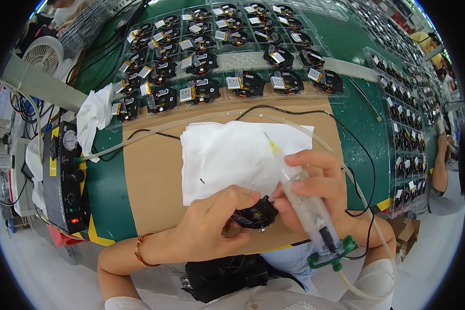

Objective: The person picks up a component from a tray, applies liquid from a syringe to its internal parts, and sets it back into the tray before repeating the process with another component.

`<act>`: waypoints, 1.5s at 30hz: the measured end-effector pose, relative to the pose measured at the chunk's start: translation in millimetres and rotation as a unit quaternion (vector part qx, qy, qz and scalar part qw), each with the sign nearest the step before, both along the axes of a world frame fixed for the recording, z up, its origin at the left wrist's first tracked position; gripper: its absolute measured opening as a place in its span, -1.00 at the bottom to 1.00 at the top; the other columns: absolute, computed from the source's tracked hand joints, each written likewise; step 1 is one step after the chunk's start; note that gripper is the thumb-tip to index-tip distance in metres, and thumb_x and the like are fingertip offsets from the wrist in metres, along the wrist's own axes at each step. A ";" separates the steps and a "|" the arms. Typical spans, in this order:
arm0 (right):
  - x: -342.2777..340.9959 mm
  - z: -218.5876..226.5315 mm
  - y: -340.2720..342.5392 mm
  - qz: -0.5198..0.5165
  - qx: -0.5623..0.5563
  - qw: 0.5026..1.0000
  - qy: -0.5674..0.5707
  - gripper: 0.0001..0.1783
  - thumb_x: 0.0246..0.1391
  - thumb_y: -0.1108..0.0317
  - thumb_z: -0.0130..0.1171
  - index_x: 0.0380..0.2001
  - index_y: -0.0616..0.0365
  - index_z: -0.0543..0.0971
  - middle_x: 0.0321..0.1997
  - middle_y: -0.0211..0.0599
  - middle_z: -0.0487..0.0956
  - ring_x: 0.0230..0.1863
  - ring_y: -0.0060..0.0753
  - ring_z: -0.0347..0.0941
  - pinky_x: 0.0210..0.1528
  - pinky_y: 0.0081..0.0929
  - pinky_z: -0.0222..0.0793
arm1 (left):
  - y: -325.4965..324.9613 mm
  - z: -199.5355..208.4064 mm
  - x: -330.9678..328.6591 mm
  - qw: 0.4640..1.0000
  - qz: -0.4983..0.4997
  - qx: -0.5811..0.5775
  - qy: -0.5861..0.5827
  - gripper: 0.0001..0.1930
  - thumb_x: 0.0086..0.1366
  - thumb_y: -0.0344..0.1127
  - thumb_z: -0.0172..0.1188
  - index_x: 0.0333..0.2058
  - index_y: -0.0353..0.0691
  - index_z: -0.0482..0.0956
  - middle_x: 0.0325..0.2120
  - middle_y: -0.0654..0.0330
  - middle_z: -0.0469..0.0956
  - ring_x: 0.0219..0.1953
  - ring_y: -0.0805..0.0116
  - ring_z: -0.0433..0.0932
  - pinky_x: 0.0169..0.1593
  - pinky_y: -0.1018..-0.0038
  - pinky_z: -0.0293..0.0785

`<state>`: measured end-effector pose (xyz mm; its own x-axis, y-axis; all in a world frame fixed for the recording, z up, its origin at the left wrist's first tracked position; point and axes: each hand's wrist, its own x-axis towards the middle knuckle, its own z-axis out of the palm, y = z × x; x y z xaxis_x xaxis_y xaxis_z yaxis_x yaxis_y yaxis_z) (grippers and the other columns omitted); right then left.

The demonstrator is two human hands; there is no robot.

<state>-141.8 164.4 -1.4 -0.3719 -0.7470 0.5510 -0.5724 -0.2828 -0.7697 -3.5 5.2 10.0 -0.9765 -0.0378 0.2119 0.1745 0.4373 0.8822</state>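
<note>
My left hand (207,214) is closed on a small black electronic assembly (255,215), pinched between thumb and fingers near the front edge of the work mat. In my right hand (323,181) is a clear dispensing syringe (307,209) with a yellow-hubbed needle (272,143) pointing up and away. A green cap (331,253) closes the syringe's lower end, with a hose attached. The fingertips of my right hand come close to the assembly's right side; whether they touch it I cannot tell. Beneath lies a stack of white wipes (217,155) with a small dark scrap (202,181) on it.
Clear trays (232,61) of similar assemblies with silver batteries fill the back. More trays (398,129) stand at right. A black dispenser box (62,175) with a gauge sits left, its hose (165,125) crossing the brown mat (150,181). Tweezers (366,99) lie back right.
</note>
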 end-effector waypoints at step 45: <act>2.8 12.2 14.2 0.016 -0.103 0.988 -0.111 -0.43 -0.25 0.13 0.40 -0.27 0.22 0.35 -0.47 -0.12 0.52 -0.46 -0.39 0.43 -0.45 -0.60 0.37 | -4.5 9.9 -2.9 0.974 -0.055 0.117 -0.187 -0.44 -0.10 -0.55 0.11 -0.02 -0.21 0.28 -0.21 0.11 0.43 -0.30 0.31 0.50 -0.39 0.53 0.46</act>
